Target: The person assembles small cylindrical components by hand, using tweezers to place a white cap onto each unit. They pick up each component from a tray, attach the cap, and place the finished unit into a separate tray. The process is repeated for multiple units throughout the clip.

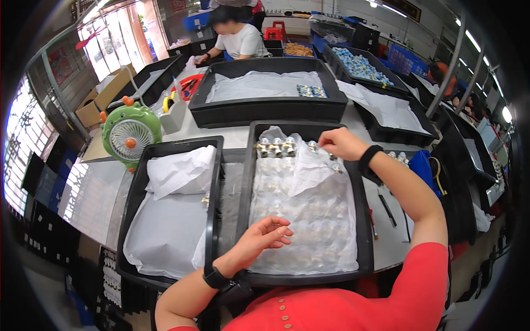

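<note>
The left hand (264,237) hovers half open, nothing visible in it, over the near left part of the middle tray (363,231); a narrow gap parts that tray from the left tray (126,237); a pen (387,209) lies beyond its right rim; paper (314,171) veils what lies mid-tray; the right hand (345,144) has its fingertips drawn together near the far rim, their grip unclear; beside them, figures (277,147) line the far left corner; the far tray (265,116) partly hides a co-worker (245,41).
</note>
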Available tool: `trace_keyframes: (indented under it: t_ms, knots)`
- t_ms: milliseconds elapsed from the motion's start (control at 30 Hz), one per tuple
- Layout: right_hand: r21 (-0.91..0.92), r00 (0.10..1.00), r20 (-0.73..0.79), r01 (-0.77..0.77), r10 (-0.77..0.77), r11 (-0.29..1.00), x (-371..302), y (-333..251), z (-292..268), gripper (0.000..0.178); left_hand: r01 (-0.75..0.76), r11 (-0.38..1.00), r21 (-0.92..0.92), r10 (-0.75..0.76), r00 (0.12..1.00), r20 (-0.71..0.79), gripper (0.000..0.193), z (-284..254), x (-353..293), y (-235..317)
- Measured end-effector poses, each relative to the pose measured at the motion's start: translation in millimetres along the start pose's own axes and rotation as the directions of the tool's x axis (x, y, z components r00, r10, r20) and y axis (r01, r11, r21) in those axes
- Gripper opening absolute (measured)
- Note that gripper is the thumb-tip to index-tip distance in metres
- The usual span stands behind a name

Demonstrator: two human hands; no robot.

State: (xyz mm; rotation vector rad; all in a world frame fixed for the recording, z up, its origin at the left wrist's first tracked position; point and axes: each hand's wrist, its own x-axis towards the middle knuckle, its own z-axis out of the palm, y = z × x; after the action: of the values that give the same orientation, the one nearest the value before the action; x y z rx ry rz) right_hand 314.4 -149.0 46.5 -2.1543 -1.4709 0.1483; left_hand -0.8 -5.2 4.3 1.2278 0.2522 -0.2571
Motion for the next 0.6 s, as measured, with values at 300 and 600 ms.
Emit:
trace_keyframes:
  t_ms: [300,600]
  knots:
    - [-0.326,0.982,-0.015,-0.183,0.188,0.928,77.7,2.0,102.2,0.052,0.013,0.999,-0.041,-0.013,1.0,0.004,0.036,0.9,1.7,-9.5]
    - [-0.192,0.983,-0.043,-0.183,0.178,0.964,57.4,5.5,89.5,0.066,0.003,0.994,-0.106,-0.003,1.0,-0.008,0.033,-1.1,7.4,-11.8]
